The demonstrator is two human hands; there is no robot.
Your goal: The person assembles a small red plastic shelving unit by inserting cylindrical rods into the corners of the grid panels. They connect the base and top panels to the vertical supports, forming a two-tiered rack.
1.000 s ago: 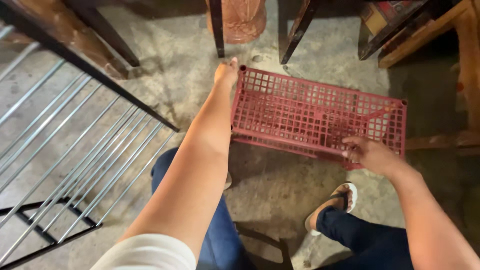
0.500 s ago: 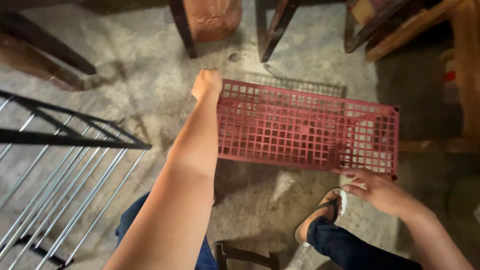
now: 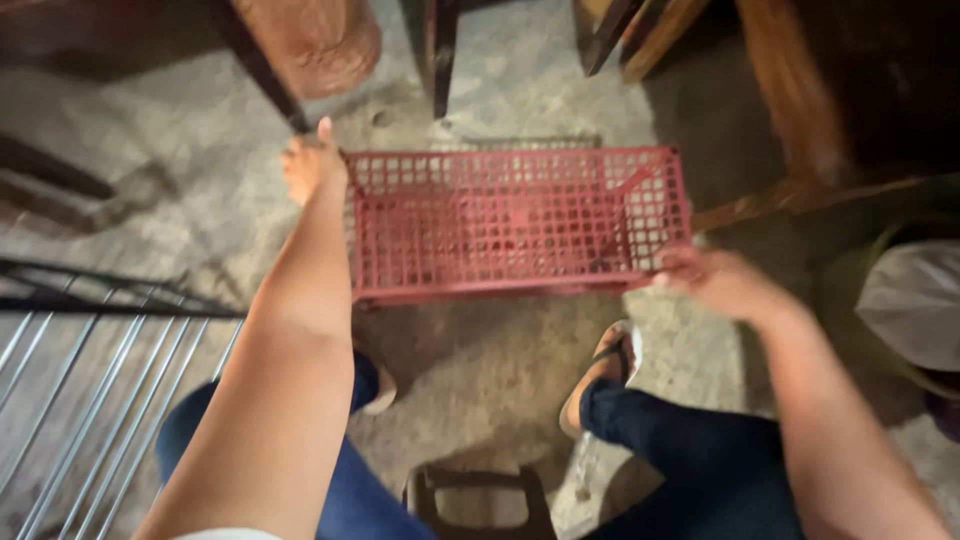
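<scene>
Here both hands grip a red crate (image 3: 515, 222) over the floor (image 3: 160, 160): left hand (image 3: 312, 165) at its far-left corner, right hand (image 3: 722, 284) at its near-right. Held only diagonally, it could tip or slip.

Between our hands the red mesh crate (image 3: 515, 220) fills the span, so we have no straight path across. Beyond our left hand (image 3: 312, 165) a dark furniture leg (image 3: 258, 68) and a brown sack (image 3: 312, 38) crowd close. Past our right hand (image 3: 722, 282) a wooden beam (image 3: 790, 195) blocks. Below the crate, bare concrete floor (image 3: 480, 380) lies open between our knees; a metal rack (image 3: 90, 340) hems our left.
</scene>
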